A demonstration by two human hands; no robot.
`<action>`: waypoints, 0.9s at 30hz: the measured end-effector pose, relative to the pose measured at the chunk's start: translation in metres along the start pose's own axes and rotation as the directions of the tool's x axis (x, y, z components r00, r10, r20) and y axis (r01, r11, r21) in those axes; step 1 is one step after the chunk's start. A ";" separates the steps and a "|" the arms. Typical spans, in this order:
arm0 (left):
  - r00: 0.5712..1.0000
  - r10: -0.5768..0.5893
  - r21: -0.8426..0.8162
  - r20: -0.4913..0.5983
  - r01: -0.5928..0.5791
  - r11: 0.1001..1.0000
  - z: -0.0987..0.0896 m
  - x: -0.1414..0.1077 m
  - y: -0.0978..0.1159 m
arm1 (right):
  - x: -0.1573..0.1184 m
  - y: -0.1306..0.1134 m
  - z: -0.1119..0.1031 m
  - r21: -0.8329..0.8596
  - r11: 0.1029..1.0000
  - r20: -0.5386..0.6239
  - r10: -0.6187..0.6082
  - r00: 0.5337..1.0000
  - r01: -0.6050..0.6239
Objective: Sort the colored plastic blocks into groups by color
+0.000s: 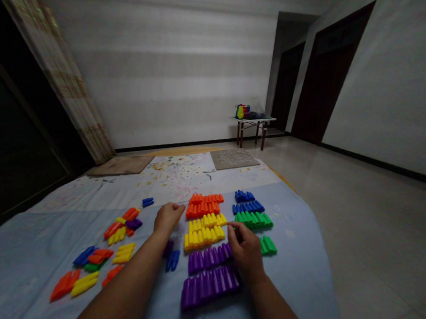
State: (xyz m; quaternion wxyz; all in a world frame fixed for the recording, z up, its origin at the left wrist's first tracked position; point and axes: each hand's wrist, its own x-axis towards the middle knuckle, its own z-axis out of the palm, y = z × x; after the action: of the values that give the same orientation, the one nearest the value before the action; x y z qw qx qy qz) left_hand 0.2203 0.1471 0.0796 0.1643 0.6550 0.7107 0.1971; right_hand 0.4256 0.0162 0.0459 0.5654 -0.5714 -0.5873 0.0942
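My left hand (pixel 168 220) has its thumb and fingertips pressed together just left of the orange plastic pieces (pixel 204 207). Whatever those fingertips hold, if anything, is hidden. At the right end of the yellow plastic pieces (pixel 205 232), my right hand (pixel 245 249) is curled, its fingertips at or very near the last one; I cannot make out anything in its grip. Purple pieces (pixel 209 285) lie in two rows nearest me. Blue pieces (pixel 248 205) and green pieces (pixel 254 220) form rows on the right, with a few green ones (pixel 268 246) partly behind my right hand.
Left of my left arm lie loose mixed clusters, including yellow pieces (pixel 123 253) and orange pieces (pixel 64 285). Blue pieces (pixel 172 260) lie between my forearms. The cloth-covered table (pixel 295 282) has two mats (pixel 235 159) at its far edge. A small table (pixel 252 119) stands by the wall.
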 end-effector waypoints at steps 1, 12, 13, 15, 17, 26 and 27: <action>1.000 0.014 -0.010 -0.024 -0.014 1.000 -0.007 -0.002 -0.008 | 0.000 0.000 0.000 -0.003 1.000 0.003 0.001 1.000 -0.001; 0.991 0.115 0.032 0.063 -0.117 0.993 -0.061 -0.054 -0.102 | -0.003 0.000 -0.002 -0.071 0.997 0.008 -0.033 0.999 0.034; 0.988 0.129 0.042 0.084 -0.133 0.990 -0.058 -0.059 -0.103 | -0.003 0.000 -0.002 -0.073 0.997 0.012 -0.034 0.999 0.035; 0.978 0.164 0.054 0.128 -0.172 0.984 -0.051 -0.068 -0.099 | -0.003 0.001 -0.002 -0.075 0.997 0.019 -0.032 0.999 0.034; 0.965 0.198 0.060 0.173 -0.211 0.976 -0.045 -0.073 -0.093 | -0.004 0.001 -0.002 -0.074 0.997 0.026 -0.029 0.999 0.031; 0.954 0.181 0.092 0.239 -0.208 0.974 -0.042 -0.076 -0.092 | -0.003 0.000 -0.001 -0.052 0.998 0.026 -0.025 0.999 0.026; 0.959 0.166 0.090 0.229 -0.190 0.978 -0.043 -0.074 -0.094 | -0.003 0.000 0.000 -0.050 0.998 0.022 -0.026 0.999 0.027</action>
State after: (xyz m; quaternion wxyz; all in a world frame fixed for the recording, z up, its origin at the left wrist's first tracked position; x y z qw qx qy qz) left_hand 0.1245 0.0642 0.0684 0.1868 0.7423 0.6361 0.0977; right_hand 0.4254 0.0139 0.0442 0.5456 -0.5766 -0.6031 0.0781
